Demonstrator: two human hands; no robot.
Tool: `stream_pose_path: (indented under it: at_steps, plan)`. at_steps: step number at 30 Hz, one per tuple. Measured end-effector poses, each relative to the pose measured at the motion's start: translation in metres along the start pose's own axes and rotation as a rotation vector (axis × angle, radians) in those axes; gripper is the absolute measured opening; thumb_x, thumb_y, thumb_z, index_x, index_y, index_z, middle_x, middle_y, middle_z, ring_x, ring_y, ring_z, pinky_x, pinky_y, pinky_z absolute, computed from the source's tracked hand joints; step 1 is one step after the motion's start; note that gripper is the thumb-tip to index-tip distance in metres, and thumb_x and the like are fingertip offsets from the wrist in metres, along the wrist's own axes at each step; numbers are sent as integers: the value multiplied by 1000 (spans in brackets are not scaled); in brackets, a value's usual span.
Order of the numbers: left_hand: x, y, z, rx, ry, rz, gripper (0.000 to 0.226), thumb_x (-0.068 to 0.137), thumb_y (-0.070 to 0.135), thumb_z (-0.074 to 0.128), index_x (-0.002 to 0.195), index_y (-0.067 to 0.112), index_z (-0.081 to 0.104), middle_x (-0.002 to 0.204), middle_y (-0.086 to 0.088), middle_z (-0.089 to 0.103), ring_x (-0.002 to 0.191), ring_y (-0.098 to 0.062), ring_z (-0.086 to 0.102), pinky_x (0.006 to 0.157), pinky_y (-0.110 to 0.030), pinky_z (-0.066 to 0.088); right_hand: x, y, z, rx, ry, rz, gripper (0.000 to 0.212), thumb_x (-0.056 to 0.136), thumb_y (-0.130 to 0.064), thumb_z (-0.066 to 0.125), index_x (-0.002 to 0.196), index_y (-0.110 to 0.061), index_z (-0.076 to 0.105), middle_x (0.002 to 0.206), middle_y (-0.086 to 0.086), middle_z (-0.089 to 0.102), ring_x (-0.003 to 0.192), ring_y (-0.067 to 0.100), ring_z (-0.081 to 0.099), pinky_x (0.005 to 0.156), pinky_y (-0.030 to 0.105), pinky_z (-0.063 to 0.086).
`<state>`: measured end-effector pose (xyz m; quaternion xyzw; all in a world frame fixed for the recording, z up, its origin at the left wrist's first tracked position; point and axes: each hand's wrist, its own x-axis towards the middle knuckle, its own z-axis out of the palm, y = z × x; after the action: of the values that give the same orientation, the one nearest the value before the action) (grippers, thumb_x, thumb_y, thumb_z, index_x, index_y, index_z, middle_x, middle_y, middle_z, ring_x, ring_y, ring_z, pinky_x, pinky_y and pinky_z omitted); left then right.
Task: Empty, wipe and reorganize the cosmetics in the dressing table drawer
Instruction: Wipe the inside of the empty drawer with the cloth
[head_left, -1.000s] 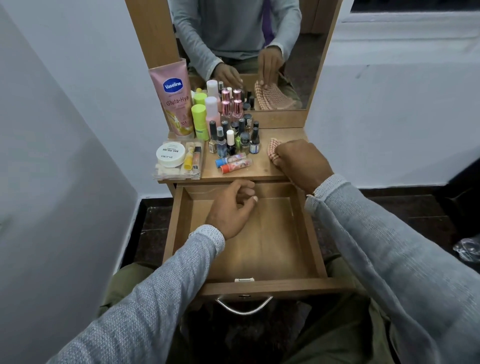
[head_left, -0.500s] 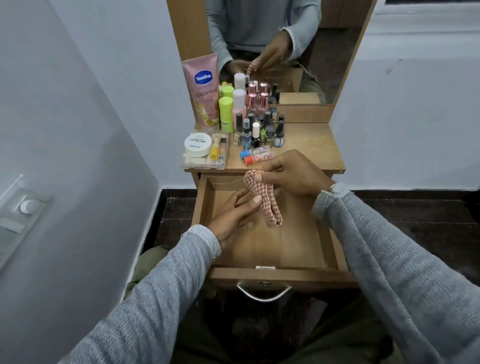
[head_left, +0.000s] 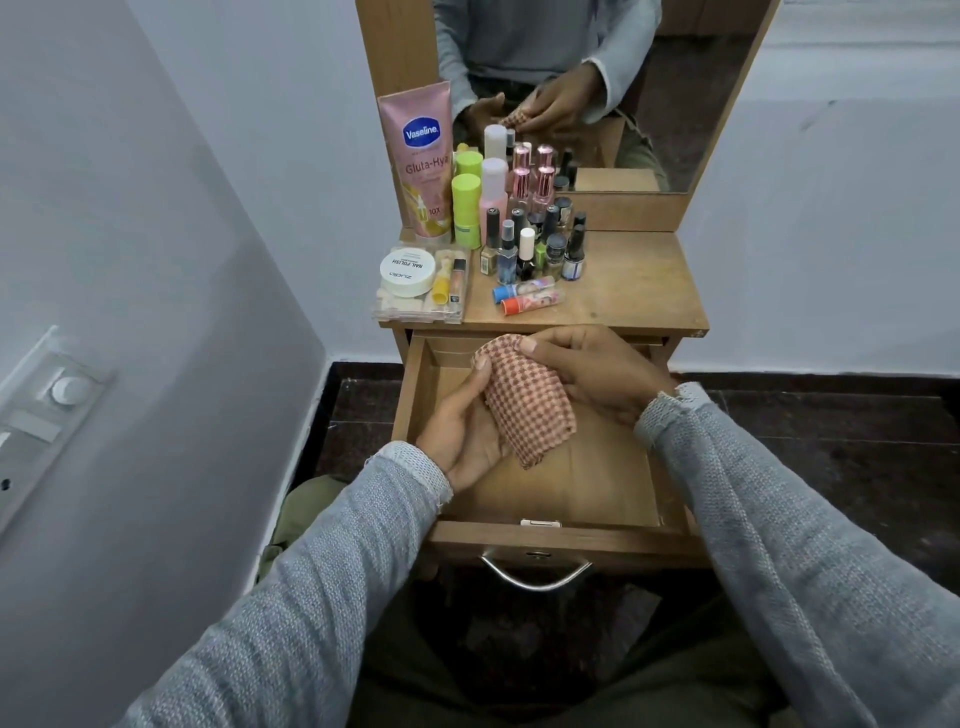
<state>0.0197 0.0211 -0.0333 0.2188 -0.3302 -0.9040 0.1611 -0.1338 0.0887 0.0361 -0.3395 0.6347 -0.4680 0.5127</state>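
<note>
While both hands' fingers clamp a checked cloth (head_left: 527, 402) over the open drawer (head_left: 613, 467), the left hand (head_left: 465, 428) grips its 9 o'clock edge and the right hand (head_left: 597, 376) its 1 o'clock corner. Cosmetics (head_left: 524, 244) crowd the tabletop (head_left: 639, 291) at 12 o'clock.

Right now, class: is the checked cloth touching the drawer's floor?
Cannot tell. The head view shows the cloth held by both hands over the drawer, its lower corner overlapping the floor without a clear gap.

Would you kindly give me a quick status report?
Both hands, left and right, hold checked cloth over drawer. Drawer empty, open. Cosmetics on tabletop.
</note>
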Motion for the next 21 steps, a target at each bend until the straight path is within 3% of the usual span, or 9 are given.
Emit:
stream_pose_path:
  at_steps: [2, 5, 11, 13, 16, 19, 21]
  plan:
    - [0, 0, 3, -56, -37, 19, 72, 85, 47, 60, 141, 6, 40, 123, -18, 53, 114, -31, 51, 101, -48, 41, -1, 9, 14, 42, 17, -31, 18, 92, -19, 60, 103, -7, 68, 105, 12, 71, 100, 25, 67, 92, 39, 54]
    - [0, -1, 2, -64, -57, 30, 70, 82, 43, 64, 137, 4, 45, 127, -19, 54, 122, -33, 49, 108, -52, 37, -2, 17, 30, -2, 51, -106, 23, 93, -22, 61, 109, -7, 67, 105, 9, 72, 101, 22, 68, 94, 40, 53]
    - [-3, 1, -3, 63, -34, 15, 54, 73, 35, 78, 116, 6, 61, 105, -15, 67, 98, -27, 65, 88, -43, 54, -2, 20, 33, -33, 58, -80, 30, 96, -33, 53, 103, -9, 69, 104, 12, 72, 104, 30, 67, 95, 52, 50]
    - [-3, 1, -2, 116, 39, 11, 50, 79, 32, 71, 118, 4, 58, 101, -14, 68, 92, -25, 67, 85, -39, 56, -2, 23, 33, -80, 96, -89, 32, 97, -34, 52, 100, -8, 69, 102, 16, 71, 100, 33, 67, 86, 50, 56]
    - [-4, 0, -2, 228, 173, 4, 51, 82, 32, 66, 122, 1, 56, 98, -12, 69, 84, -21, 69, 79, -34, 58, -7, 23, 33, -181, 166, -146, 31, 99, -28, 50, 100, -2, 67, 93, 16, 71, 74, 18, 68, 58, 26, 56]
    - [-3, -1, -5, 367, 230, 17, 46, 84, 35, 66, 118, 4, 59, 98, -12, 70, 84, -22, 68, 82, -36, 57, -5, 28, 31, -302, 235, -205, 37, 99, -27, 48, 95, 6, 65, 84, 22, 69, 58, 17, 63, 58, 39, 55]
    - [-3, -1, -3, 440, 268, 32, 41, 89, 35, 62, 117, 5, 60, 95, -11, 71, 80, -20, 69, 72, -31, 59, -3, 29, 29, -319, 255, -210, 40, 99, -28, 48, 94, 8, 63, 77, 19, 67, 55, 14, 60, 56, 37, 54]
